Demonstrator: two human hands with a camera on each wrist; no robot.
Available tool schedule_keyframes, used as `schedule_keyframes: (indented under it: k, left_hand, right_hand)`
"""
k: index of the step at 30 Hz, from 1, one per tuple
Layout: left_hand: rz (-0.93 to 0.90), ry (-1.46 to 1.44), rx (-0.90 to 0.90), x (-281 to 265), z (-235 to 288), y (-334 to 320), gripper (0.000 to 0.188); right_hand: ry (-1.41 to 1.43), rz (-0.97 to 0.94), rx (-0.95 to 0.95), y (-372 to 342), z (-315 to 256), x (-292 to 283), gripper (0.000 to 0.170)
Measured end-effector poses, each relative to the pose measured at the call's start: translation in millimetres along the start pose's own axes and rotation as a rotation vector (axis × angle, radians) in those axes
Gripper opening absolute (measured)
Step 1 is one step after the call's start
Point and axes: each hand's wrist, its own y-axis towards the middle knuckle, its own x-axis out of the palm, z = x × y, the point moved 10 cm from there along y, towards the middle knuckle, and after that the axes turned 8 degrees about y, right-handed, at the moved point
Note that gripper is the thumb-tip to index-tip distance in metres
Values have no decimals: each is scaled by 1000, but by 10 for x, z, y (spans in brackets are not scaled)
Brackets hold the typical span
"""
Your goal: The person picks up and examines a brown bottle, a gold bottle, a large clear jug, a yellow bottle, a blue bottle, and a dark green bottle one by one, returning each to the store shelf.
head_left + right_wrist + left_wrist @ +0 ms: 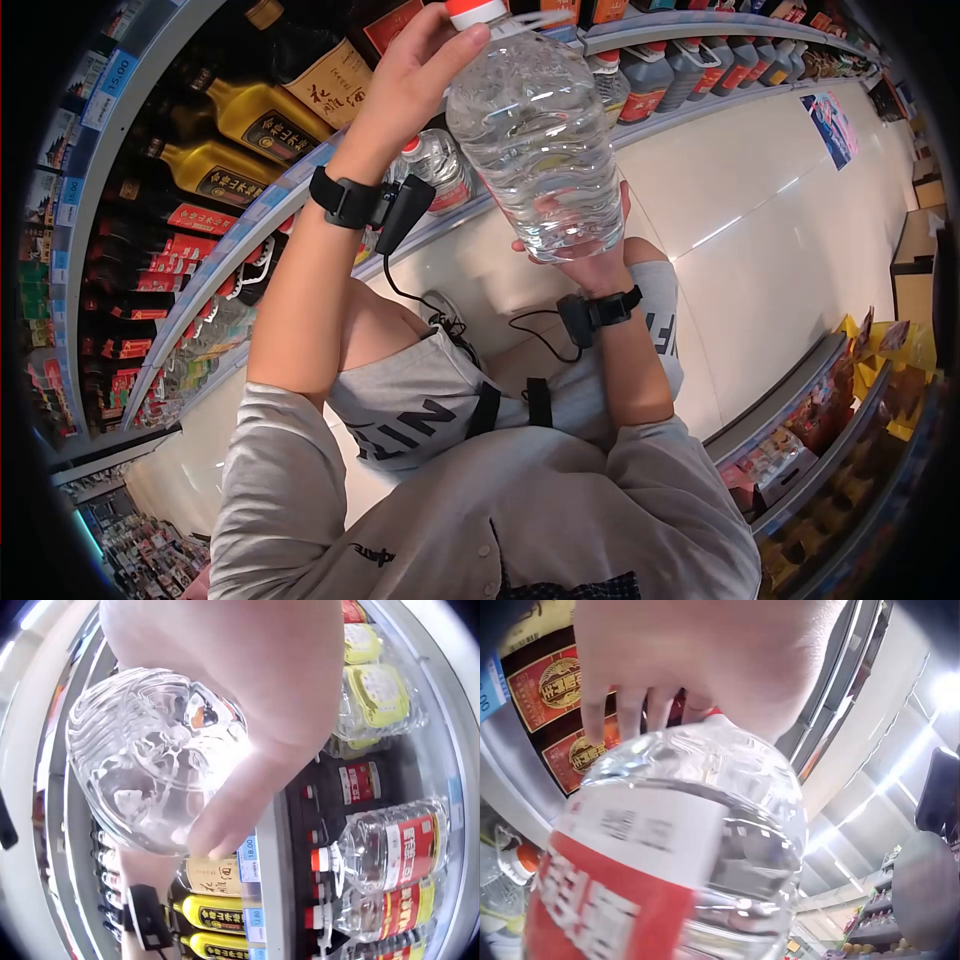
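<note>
A large clear plastic jug [540,135] of colourless liquid is held up in both hands, tilted, its red cap [474,10] toward the top of the head view. The left hand [432,75] grips it at the cap and neck, thumb beside the cap. Under the base, the right hand [592,268] holds it with thumb and fingers spread around the bottom edge. A red and white label [630,877] shows on the jug in the left wrist view. From below, the right wrist view shows the ridged base [169,757] with the right thumb [225,817] along it.
Shelves on the left carry yellow bottles [265,115] and dark bottles. Similar clear jugs [405,844] lie along a lower shelf in the right wrist view. Dark jugs [690,75] line the far shelf. Another low shelf [780,400] stands at right, beyond the pale tiled floor [740,250].
</note>
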Motion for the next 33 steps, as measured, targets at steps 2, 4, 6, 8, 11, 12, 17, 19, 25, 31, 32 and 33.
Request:
schedule_keyframes:
  k: [2, 4, 6, 8, 11, 12, 17, 19, 25, 31, 32, 33]
  left_hand:
    - [-103, -100, 40, 114, 96, -3, 55]
    - [-167, -156, 56, 198, 190, -6, 56]
    - [-300, -238, 57, 341, 237, -28, 58]
    - [-282, -317, -23, 337, 249, -48, 62]
    - [-292, -416, -17, 401, 190, -17, 62]
    - [-319, -435, 64, 392, 211, -6, 57]
    - [-422, -262, 150, 476, 212, -92, 46]
    - [-393, -179, 183, 505, 233, -98, 41]
    - [-186, 221, 304, 457, 469, -168, 40]
    - [-46, 568, 354, 537, 367, -249, 44]
    - [-8, 594, 363, 528, 355, -266, 48]
    - [43, 624, 369, 485, 328, -281, 52]
  right_hand:
    - [247, 48, 127, -33, 140, 115, 87]
    - [231, 71, 196, -28, 214, -33, 84]
    - [216, 89, 262, -29, 260, -102, 81]
    - [-434, 204, 349, -89, 253, -331, 76]
    - [238, 191, 504, -130, 512, -383, 71]
    - [208, 177, 440, -105, 496, -334, 68]
    - [-74, 200, 421, -57, 384, -709, 58]
    - [-54, 142, 347, 17, 295, -575, 54]
    - [274, 67, 469, 217, 180, -502, 78]
    - [26, 229, 57, 362, -51, -612, 78]
    - [-39, 224, 7, 366, -57, -618, 78]
    - [-111, 217, -32, 415, -47, -612, 78]
